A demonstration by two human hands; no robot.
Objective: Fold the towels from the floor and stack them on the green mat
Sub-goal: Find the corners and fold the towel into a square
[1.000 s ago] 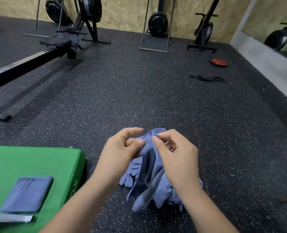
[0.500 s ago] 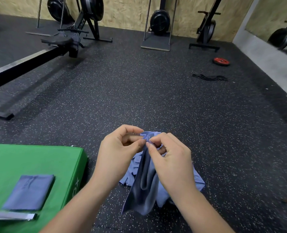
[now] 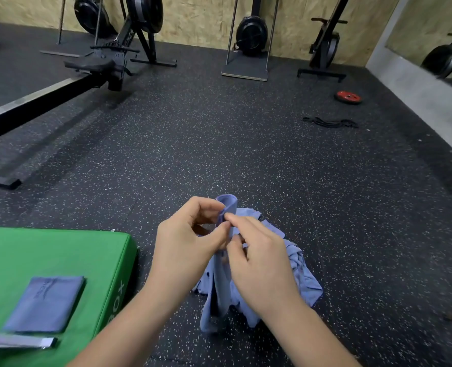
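A blue towel (image 3: 219, 292) hangs bunched from my fingers over the speckled floor. My left hand (image 3: 188, 245) pinches its top edge, which loops up above the fingertips. My right hand (image 3: 259, 260) touches the same edge just beside it, fingers curled on the cloth. Behind and under the hanging towel lies a crumpled pile of blue towels (image 3: 296, 271) on the floor. The green mat (image 3: 60, 255) sits at lower left with one folded blue towel (image 3: 46, 303) flat on it.
A flat silver strip (image 3: 18, 341) lies on the mat's near edge. A rowing machine rail (image 3: 34, 107) runs along the left. Far right on the floor are a red weight plate (image 3: 348, 97) and a black band (image 3: 330, 122). Gym machines line the back wall.
Both hands have worked along the towel's top edge; it now loops up above my left fingers. The towel hangs longer and narrower than before.
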